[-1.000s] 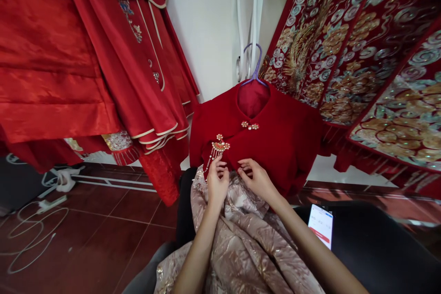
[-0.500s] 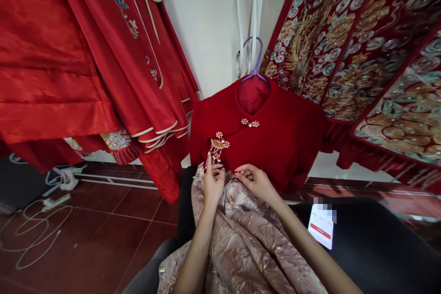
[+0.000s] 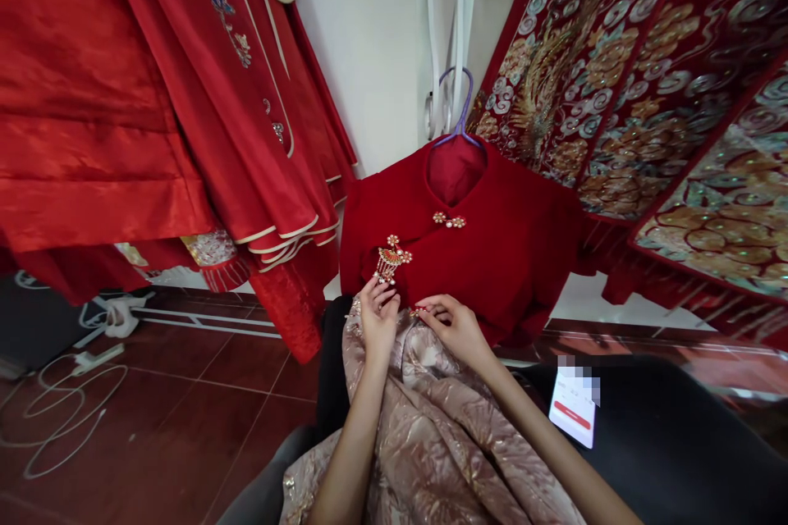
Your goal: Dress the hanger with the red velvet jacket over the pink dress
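Observation:
A dark red velvet jacket [image 3: 492, 246] hangs before me on a purple hanger [image 3: 461, 111]. A fan-shaped ornament [image 3: 389, 257] with gold, pearl flowers and hanging beads sits on its chest. My left hand [image 3: 378, 324] has its fingers stretched out, tips at the lower ends of those beads. My right hand [image 3: 455, 332] is closed in a pinch near the jacket's lower front; something tiny and red shows at its fingertips, too small to make out. Another flower-shaped pearl clasp [image 3: 449, 220] fastens below the collar. Shiny pinkish-brown cloth [image 3: 431, 418] lies under both forearms.
Red garments [image 3: 246, 98] hang at the left, and richly embroidered panels [image 3: 616, 98] at the right. A lit phone [image 3: 572, 410] lies on a black surface [image 3: 677, 443] at my right. White cable [image 3: 67, 426] and a power strip [image 3: 98, 358] are on the tiled floor.
My left fingers have shifted from alongside the hanging beads to their lower ends, with the index finger less raised. The right hand stays in its pinch at nearly the same spot.

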Demonstrator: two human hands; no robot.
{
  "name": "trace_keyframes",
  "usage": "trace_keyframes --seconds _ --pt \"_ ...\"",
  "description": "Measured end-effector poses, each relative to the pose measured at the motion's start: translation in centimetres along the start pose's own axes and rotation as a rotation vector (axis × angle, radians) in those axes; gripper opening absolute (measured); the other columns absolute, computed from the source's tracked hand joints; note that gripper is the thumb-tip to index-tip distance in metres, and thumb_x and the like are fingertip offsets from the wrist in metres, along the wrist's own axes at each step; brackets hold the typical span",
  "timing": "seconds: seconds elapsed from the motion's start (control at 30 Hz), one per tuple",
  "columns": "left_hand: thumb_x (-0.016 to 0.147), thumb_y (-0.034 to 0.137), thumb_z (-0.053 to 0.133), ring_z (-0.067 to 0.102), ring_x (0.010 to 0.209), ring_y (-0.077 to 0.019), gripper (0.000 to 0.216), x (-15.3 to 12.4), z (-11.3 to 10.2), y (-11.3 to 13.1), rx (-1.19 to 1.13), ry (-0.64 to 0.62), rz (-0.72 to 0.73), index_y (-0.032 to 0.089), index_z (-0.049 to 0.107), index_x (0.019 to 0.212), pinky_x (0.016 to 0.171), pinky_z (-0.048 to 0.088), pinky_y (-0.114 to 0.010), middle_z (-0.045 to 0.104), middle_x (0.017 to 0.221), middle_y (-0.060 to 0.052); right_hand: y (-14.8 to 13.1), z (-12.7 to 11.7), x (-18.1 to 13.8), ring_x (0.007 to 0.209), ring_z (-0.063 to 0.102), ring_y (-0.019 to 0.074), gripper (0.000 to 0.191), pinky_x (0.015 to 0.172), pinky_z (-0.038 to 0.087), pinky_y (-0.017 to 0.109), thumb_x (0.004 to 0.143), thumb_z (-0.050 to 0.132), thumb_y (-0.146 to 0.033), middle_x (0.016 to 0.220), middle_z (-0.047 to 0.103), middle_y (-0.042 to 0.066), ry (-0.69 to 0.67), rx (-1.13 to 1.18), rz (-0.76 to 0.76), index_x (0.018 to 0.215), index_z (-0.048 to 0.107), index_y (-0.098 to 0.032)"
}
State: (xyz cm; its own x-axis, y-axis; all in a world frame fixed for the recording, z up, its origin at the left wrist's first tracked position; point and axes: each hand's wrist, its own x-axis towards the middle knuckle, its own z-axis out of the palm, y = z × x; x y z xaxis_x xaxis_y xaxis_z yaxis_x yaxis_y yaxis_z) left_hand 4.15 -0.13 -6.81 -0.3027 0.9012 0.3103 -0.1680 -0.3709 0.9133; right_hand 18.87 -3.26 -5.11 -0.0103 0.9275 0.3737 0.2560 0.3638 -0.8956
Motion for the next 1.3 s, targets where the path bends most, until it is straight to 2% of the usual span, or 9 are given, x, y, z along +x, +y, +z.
trace_keyframes --seconds 0.1,0.23,0.4,0.6,0.73,0.87,1.07,1.3 --pt "0.074 0.023 0.069 0.065 0.088 -0.0136 0.031 0.6 0.6 -0.2 0.018 0.033 0.031 0.018 0.051 0.099 0.084 0.053 -0.031 0.06 0.101 -0.006 -0.1 0.2 0.0 0.077 0.066 0.0169 0.019 0.068 0.056 0.029 0.082 0.064 -0.032 0.09 0.07 0.008 0.011 0.002 -0.011 0.093 0.071 -0.018" --pt "0.077 0.029 0.069 0.064 0.078 -0.013 0.023 1.4 1.4 -0.1 0.135 0.063 0.065 0.017 0.053 0.088 0.078 0.053 -0.029 0.062 0.087 -0.003 -0.1 0.2 0.0 0.077 0.066 0.0169 0.019 0.068 0.056 0.029 0.083 0.063 -0.032 0.09 0.069 0.007 0.01 0.009 -0.023 0.093 0.071 -0.018" --pt "0.082 0.029 0.062 0.065 0.076 -0.0148 0.014 1.3 1.2 0.4 0.261 0.06 0.098 0.016 0.062 0.087 0.077 0.053 -0.03 0.068 0.086 -0.006 -0.2 0.3 -0.3 0.078 0.066 0.0177 0.02 0.069 0.056 0.03 0.083 0.064 -0.035 0.091 0.069 0.008 0.03 0.002 -0.025 0.092 0.071 -0.018" --pt "0.081 0.031 0.062 0.069 0.083 -0.0186 0.018 1.0 0.6 0.3 0.197 0.042 0.048 0.015 0.069 0.086 0.082 0.055 -0.034 0.073 0.089 -0.008 -0.7 1.6 1.3 0.08 0.066 0.0174 0.021 0.066 0.054 0.028 0.086 0.061 -0.035 0.096 0.069 0.007 0.092 -0.031 -0.098 0.096 0.071 -0.02" --pt "0.082 0.031 0.058 0.07 0.082 -0.0192 0.02 1.5 0.5 0.0 0.106 0.059 -0.01 0.015 0.07 0.087 0.084 0.056 -0.037 0.073 0.094 -0.009 -0.7 2.8 3.4 0.078 0.066 0.0168 0.019 0.064 0.053 0.027 0.087 0.058 -0.03 0.097 0.068 0.007 0.16 -0.132 -0.113 0.098 0.07 -0.02" --pt "0.077 0.031 0.065 0.071 0.085 -0.0202 0.021 1.5 0.6 0.4 0.089 0.044 -0.019 0.014 0.071 0.088 0.086 0.056 -0.038 0.074 0.094 -0.01 -0.6 3.5 3.9 0.079 0.066 0.0173 0.019 0.069 0.053 0.029 0.088 0.055 -0.029 0.099 0.068 0.006 0.16 -0.24 -0.123 0.1 0.07 -0.022" --pt "0.071 0.02 0.069 0.071 0.083 -0.019 0.02 1.2 0.4 0.9 0.101 -0.002 -0.008 0.012 0.071 0.089 0.084 0.057 -0.035 0.075 0.093 -0.011 -0.5 3.8 3.5 0.079 0.066 0.0165 0.02 0.068 0.055 0.028 0.09 0.055 -0.031 0.101 0.066 0.007 0.178 -0.208 -0.121 0.1 0.069 -0.02" --pt "0.074 0.024 0.068 0.071 0.082 -0.0187 0.02 1.7 -0.5 0.1 0.189 -0.056 0.042 0.012 0.072 0.089 0.082 0.056 -0.034 0.075 0.09 -0.01 -0.2 4.2 3.7 0.078 0.066 0.0164 0.021 0.067 0.056 0.027 0.09 0.055 -0.031 0.099 0.066 0.007 0.22 -0.218 -0.127 0.099 0.069 -0.019"
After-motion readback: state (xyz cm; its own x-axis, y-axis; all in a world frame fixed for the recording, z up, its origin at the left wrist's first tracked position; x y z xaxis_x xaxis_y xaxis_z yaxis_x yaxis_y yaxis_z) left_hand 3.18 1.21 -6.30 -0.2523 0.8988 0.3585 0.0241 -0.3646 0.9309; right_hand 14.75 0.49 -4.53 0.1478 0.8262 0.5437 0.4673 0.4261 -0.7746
